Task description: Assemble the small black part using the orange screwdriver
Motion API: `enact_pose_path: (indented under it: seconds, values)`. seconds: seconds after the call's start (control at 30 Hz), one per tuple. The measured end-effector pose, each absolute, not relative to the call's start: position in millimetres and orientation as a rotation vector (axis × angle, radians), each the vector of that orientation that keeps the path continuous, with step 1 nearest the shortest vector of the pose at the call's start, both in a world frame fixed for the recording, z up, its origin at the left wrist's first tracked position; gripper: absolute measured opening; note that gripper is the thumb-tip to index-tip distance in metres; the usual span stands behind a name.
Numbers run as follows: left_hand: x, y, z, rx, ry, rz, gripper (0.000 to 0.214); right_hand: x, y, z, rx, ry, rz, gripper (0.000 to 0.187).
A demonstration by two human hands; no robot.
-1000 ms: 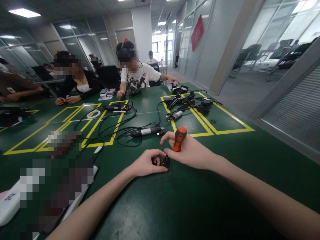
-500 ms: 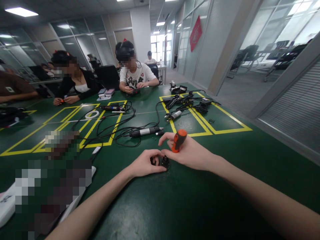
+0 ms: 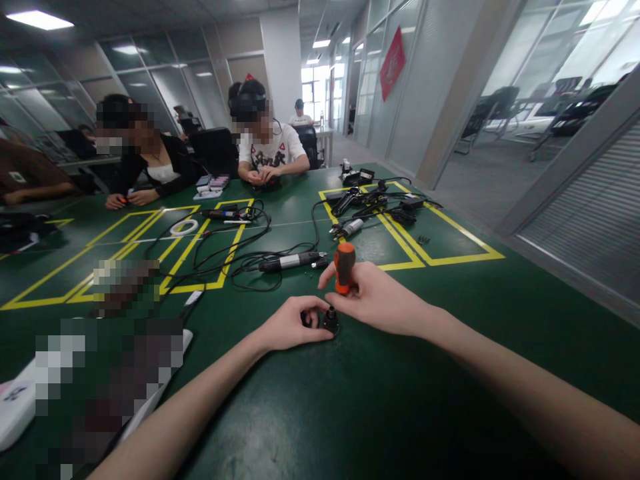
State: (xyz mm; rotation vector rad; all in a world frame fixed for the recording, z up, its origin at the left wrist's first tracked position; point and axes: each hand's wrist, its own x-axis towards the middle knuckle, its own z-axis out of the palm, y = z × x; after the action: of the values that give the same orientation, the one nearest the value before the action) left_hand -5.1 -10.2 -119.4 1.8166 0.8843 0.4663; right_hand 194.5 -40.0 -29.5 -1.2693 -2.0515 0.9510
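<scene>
My left hand point(image 3: 293, 325) rests on the green table, its thumb and fingers closed around a small black round part point(image 3: 331, 321) that stands upright on the tabletop. Just to the right and above it, my right hand point(image 3: 373, 297) grips a screwdriver with an orange and dark grey handle point(image 3: 345, 267). The handle points up, and the hand's fingers hide the shaft and tip. My right thumb is close to the top of the black part.
Beyond my hands lies a silver and black electric screwdriver point(image 3: 293, 261) with coiled cable. Black tools and cords point(image 3: 370, 200) lie within yellow tape at the back right. A white tape ring point(image 3: 184, 227) lies left. Co-workers point(image 3: 273, 157) sit across the table.
The screwdriver handle has moved left and slightly up with my right hand and now stands more upright. My left hand and the black part have stayed nearly still.
</scene>
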Motion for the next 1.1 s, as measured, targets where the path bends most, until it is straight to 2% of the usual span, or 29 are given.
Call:
enact_pose_path:
  seconds: [0.13,0.37,0.53,0.6,0.77,0.87,1.1]
  values:
    - [-5.3,-10.2,-120.8,1.813,0.885,0.466,0.035,195.0,-39.8,-29.1,-1.236,-2.041,1.007,0.017]
    - [-6.9,-9.0,-121.1,1.846,0.863,0.479,0.028,195.2,-40.4,-29.6,-1.264,-2.054,1.004,0.031]
    - [-7.6,-8.7,-122.3,1.858,0.857,0.486,0.034,193.8,-40.2,-29.8,-1.207,-2.036,1.036,0.013]
    - [-7.4,-8.9,-122.0,1.864,0.86,0.485,0.037,194.0,-40.6,-29.1,-1.201,-2.039,1.051,0.011]
    - [-7.1,-9.1,-121.6,1.882,0.84,0.512,0.037,195.5,-42.0,-27.4,-1.272,-2.049,1.033,0.027]
    - [-7.4,-8.6,-123.1,1.88,0.811,0.525,0.037,195.6,-42.5,-27.3,-1.269,-2.078,1.016,0.03]
    - [-5.9,-9.3,-126.1,1.979,0.775,0.572,0.033,193.6,-41.9,-29.2,-1.232,-2.089,0.962,0.013]
